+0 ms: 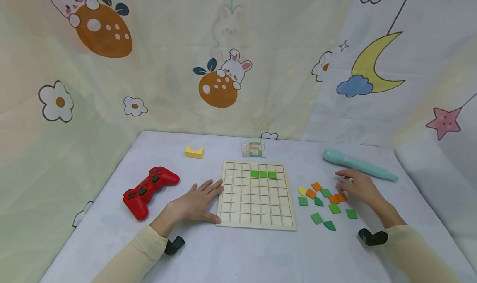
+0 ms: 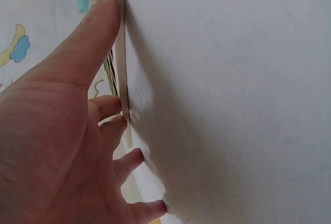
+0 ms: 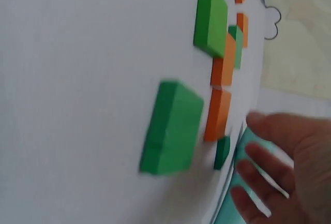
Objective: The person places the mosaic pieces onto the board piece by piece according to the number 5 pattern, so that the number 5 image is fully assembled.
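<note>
A pale wooden grid board point(image 1: 257, 196) lies mid-table, with three light-green square tiles point(image 1: 263, 174) side by side near its top. My left hand point(image 1: 197, 201) spreads its fingers against the board's left edge; the thumb point(image 2: 103, 6) touches the rim in the left wrist view. Over the far right of the loose tiles hovers my right hand point(image 1: 358, 186), fingers loosely bent and thumb apart, with nothing visible between them. Nearest to it are orange square tiles point(image 1: 340, 197) and a dark-green piece point(image 3: 222, 152). A green square tile point(image 3: 173, 128) lies closer to the wrist camera.
Several more green, orange and yellow tiles point(image 1: 316, 218) lie right of the board. A patterned card point(image 1: 254, 148) stands behind it. A red game controller point(image 1: 149, 192) and a yellow block point(image 1: 194, 152) lie left; a teal stick-like object point(image 1: 359, 165) lies back right.
</note>
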Available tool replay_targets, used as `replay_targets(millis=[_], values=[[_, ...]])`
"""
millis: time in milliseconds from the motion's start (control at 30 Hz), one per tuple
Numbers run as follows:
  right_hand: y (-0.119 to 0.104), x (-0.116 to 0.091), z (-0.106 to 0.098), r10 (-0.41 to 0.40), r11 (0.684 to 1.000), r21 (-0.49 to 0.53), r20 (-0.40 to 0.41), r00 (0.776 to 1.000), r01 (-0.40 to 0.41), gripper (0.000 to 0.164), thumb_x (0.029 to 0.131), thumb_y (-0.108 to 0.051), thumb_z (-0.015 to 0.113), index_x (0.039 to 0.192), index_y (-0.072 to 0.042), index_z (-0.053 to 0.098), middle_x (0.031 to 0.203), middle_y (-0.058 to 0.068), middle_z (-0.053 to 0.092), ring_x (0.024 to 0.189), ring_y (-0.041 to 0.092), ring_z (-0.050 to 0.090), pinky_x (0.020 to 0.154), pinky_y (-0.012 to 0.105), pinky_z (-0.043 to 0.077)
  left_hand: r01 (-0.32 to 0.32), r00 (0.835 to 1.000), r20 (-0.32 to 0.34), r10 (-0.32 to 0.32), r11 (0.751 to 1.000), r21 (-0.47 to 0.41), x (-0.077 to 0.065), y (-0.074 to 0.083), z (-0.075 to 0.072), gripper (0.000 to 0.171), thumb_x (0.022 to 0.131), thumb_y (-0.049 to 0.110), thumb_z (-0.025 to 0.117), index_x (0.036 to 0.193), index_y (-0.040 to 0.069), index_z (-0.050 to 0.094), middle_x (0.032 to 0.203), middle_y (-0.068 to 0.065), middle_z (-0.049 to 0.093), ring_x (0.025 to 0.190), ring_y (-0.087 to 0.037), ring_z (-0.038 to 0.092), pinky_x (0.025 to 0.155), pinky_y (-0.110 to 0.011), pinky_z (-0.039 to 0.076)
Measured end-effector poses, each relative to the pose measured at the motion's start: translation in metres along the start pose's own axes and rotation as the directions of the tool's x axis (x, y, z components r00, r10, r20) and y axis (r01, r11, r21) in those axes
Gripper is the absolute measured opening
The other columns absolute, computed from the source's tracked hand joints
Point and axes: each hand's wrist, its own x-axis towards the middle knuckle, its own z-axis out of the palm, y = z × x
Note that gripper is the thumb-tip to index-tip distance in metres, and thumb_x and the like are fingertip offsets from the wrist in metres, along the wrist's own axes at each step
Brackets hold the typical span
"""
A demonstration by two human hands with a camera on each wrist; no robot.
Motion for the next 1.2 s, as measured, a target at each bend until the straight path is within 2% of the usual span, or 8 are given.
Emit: replay_targets(millis=[100,167,433,667,967,1100,1200], values=[[0.002,-0.003,-0.005,-0.090,0.996,-0.002,0.047,0.995,0.091,0.040,0.086,-0.009,0.069,0.123,0.002,0.061,0.122,0.025,0.061,0.109,0.042,0.054,0.091,0.060,0.047,0.002,1.000,0.003,-0.002,1.000,0.006,0.000,0.001,-0.001,0.098,0.078,0.064,0.068,0.155,0.022,0.023,0.164,0.005,0.013,0.151,-0.028,0.013,0.115,-0.063,0.022],[0.004,-0.005,-0.008,-0.122,0.993,0.018,0.082,0.989,0.121,0.039,0.085,-0.006,0.069,0.123,0.002,0.061,0.123,0.025,0.062,0.112,0.043,0.054,0.094,0.062,0.045,0.001,1.000,0.003,-0.001,1.000,0.008,-0.001,0.001,-0.001,0.098,0.078,0.064,0.068,0.155,0.022,0.023,0.164,0.005,0.013,0.151,-0.028,0.013,0.115,-0.063,0.022],[0.014,-0.012,-0.012,-0.108,0.994,0.022,0.151,0.983,0.106,0.039,0.085,-0.006,0.065,0.124,-0.001,0.062,0.126,0.024,0.061,0.116,0.045,0.052,0.096,0.062,0.045,-0.005,1.000,0.002,0.005,1.000,0.011,-0.001,0.001,-0.001,0.099,0.078,0.064,0.068,0.155,0.021,0.022,0.164,0.005,0.012,0.151,-0.028,0.014,0.115,-0.063,0.022],[0.019,-0.015,-0.010,-0.137,0.990,0.002,0.122,0.983,0.138,0.035,0.086,-0.001,0.062,0.120,-0.001,0.065,0.120,0.020,0.066,0.109,0.040,0.058,0.094,0.058,0.047,-0.002,1.000,-0.001,0.002,1.000,0.006,-0.001,0.001,0.000,0.098,0.078,0.063,0.068,0.155,0.022,0.023,0.164,0.005,0.013,0.151,-0.028,0.013,0.114,-0.063,0.022],[0.023,-0.013,-0.002,-0.071,0.997,0.008,0.073,0.995,0.070,0.031,0.087,-0.008,0.067,0.118,-0.003,0.067,0.116,0.019,0.067,0.105,0.037,0.060,0.093,0.057,0.048,0.002,1.000,0.000,-0.002,1.000,-0.006,-0.001,0.001,0.000,0.098,0.078,0.063,0.069,0.155,0.022,0.023,0.164,0.005,0.013,0.151,-0.028,0.013,0.114,-0.064,0.021],[0.016,-0.008,-0.002,-0.049,0.998,0.035,0.075,0.996,0.047,0.032,0.088,-0.011,0.066,0.120,-0.004,0.066,0.117,0.017,0.067,0.106,0.037,0.059,0.092,0.056,0.049,-0.001,1.000,-0.002,0.001,1.000,-0.004,-0.001,0.001,-0.001,0.098,0.078,0.063,0.068,0.155,0.021,0.023,0.164,0.004,0.013,0.151,-0.028,0.014,0.114,-0.064,0.022],[0.002,0.001,-0.001,-0.050,0.997,0.063,0.082,0.995,0.045,0.033,0.089,-0.013,0.065,0.122,-0.006,0.065,0.118,0.016,0.067,0.107,0.036,0.058,0.092,0.056,0.050,0.002,1.000,-0.003,-0.002,1.000,-0.011,-0.001,0.001,0.000,0.099,0.078,0.063,0.069,0.155,0.021,0.023,0.164,0.005,0.013,0.151,-0.028,0.014,0.114,-0.064,0.021]])
